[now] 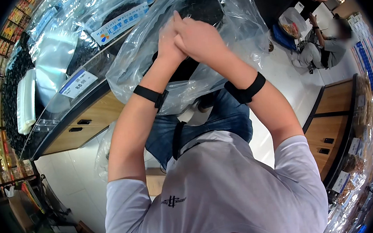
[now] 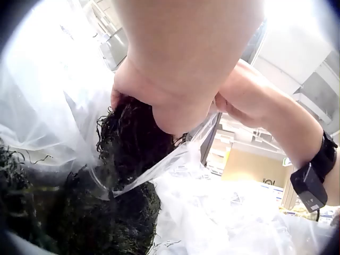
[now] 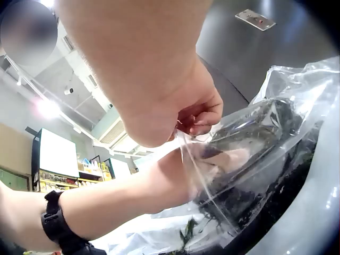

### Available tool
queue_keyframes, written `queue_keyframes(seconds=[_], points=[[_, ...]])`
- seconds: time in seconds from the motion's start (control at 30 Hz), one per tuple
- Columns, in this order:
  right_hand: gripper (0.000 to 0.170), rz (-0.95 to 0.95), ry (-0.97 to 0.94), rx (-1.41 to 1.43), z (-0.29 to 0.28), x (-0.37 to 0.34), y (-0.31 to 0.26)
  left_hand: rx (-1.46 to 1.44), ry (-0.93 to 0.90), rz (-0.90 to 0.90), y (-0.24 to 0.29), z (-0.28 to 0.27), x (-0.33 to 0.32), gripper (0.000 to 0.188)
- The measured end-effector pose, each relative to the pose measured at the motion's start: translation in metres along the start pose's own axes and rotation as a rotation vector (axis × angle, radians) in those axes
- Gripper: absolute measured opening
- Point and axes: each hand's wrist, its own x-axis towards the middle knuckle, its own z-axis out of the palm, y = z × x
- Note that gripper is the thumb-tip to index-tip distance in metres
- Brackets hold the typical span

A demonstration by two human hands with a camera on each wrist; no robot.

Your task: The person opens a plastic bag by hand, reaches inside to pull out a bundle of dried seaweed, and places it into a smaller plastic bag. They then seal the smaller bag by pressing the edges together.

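Dark stringy dried strands (image 2: 133,138) are gripped by my left hand (image 1: 169,42), whose fingers are partly hidden among them. My right hand (image 1: 200,40) touches close beside it, fingers curled, pinching the edge of a small clear bag (image 3: 234,138). Through that bag's plastic, the right wrist view shows my left hand (image 3: 231,159) and more dark strands. Around both hands spreads a large clear plastic bag (image 1: 125,73), with a dark mass (image 1: 201,8) of strands in it at the top.
Left of the hands is a display counter with packed dark goods, a price card (image 1: 78,83), a blue-white sign (image 1: 120,23) and a white roll (image 1: 26,101). A crouching person (image 1: 331,50) is at upper right, near a blue tub (image 1: 284,39). Wooden cabinets (image 1: 331,126) stand at right.
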Motion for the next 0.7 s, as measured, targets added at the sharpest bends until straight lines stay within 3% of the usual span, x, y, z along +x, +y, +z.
queue_keyframes(seconds=[0.03,0.13,0.17,0.23,0.37,0.43,0.57,0.63,0.7], points=[[0.021,0.004,0.003,-0.002,0.001,-0.001,-0.003,-0.001,-0.002,0.005,-0.003,0.004,0.003,0.064],[0.018,-0.092,-0.081,0.152,0.0,-0.006,-0.013,0.159,0.036,0.016,-0.015,0.024,0.006,0.09],[0.018,-0.09,-0.077,0.152,0.001,-0.006,-0.013,0.159,0.036,0.02,-0.012,0.019,0.01,0.09],[0.016,-0.261,-0.038,0.148,0.005,-0.009,-0.013,0.127,-0.003,0.07,-0.004,0.005,0.016,0.091],[0.016,-0.181,0.008,0.234,0.009,-0.011,-0.015,0.166,0.099,0.147,-0.006,0.006,0.015,0.103],[0.016,-0.214,-0.001,0.245,0.011,-0.012,-0.012,0.093,-0.163,-0.031,0.003,-0.007,0.023,0.104],[0.016,-0.12,0.011,0.261,-0.003,-0.015,-0.015,0.034,-0.137,-0.062,-0.001,0.005,0.02,0.101],[0.017,-0.162,0.076,0.266,-0.002,-0.017,-0.009,-0.16,-0.298,-0.259,-0.004,0.008,0.022,0.097],[0.018,-0.167,0.065,0.267,-0.001,-0.02,-0.005,-0.205,-0.332,-0.316,-0.013,0.015,0.023,0.096]])
